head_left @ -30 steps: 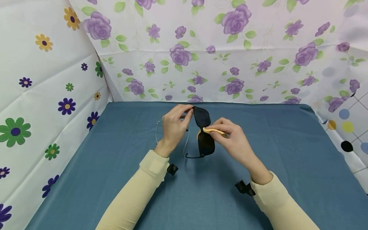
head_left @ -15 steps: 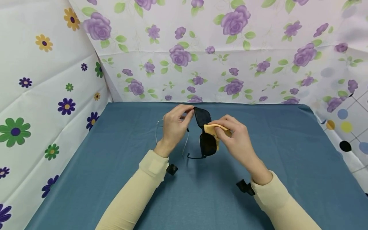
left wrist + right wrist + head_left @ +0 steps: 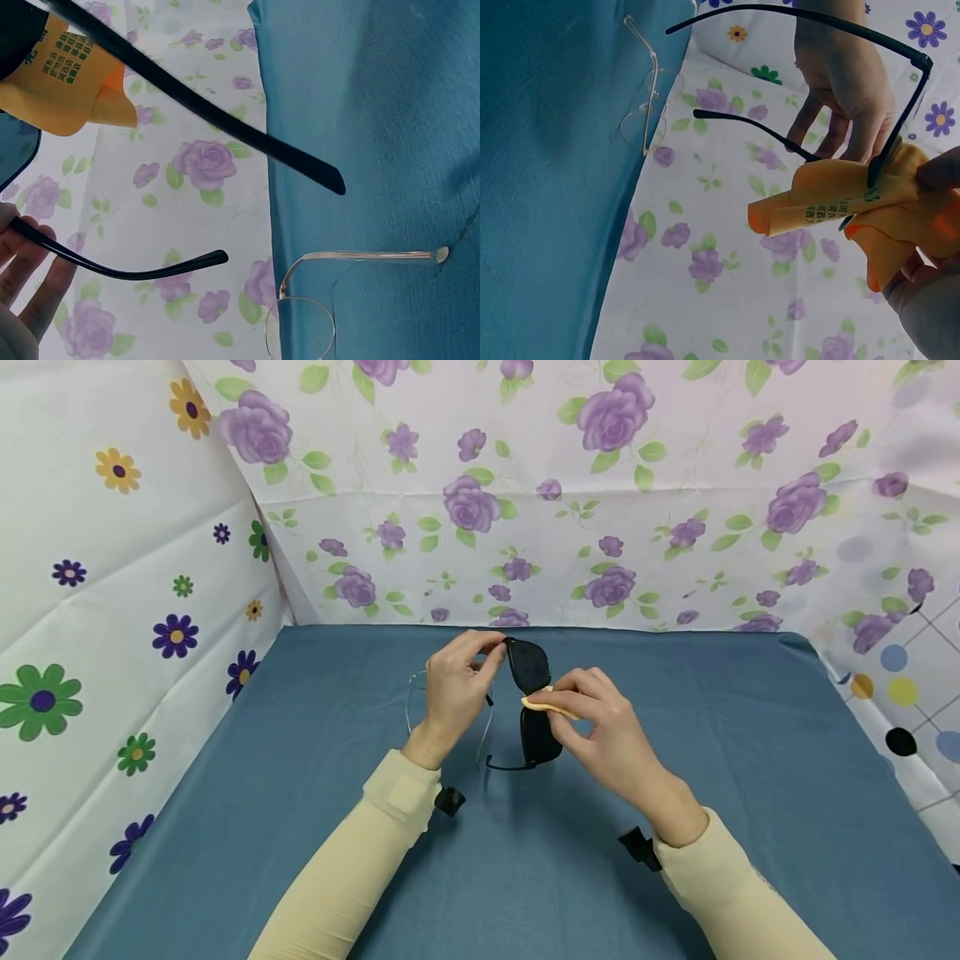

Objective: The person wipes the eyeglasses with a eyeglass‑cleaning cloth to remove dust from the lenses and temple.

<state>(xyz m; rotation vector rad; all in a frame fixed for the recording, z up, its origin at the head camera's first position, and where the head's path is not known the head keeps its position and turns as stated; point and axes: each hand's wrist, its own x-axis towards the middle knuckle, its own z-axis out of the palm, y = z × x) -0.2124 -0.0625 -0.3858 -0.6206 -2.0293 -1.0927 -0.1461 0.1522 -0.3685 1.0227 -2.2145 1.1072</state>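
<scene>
Black sunglasses are held up on edge above the table, temples unfolded toward the left. My left hand pinches them at the upper end, by the hinge. In my right hand a yellow-orange cleaning cloth with printed dark lettering is pinched around the middle of the frame, at the bridge. Part of the lower lens is covered by the cloth and fingers. Behind my left hand lies a pair of thin metal-rimmed eyeglasses, partly hidden in the head view.
A blue cloth covers the table. Flower-printed sheets hang at the back and left, and a dotted, grid-patterned sheet is at the right.
The cloth first shifts right and hangs spread behind the lower lens, then comes back left, folded over the bridge. My left hand and the sunglasses stay nearly still.
</scene>
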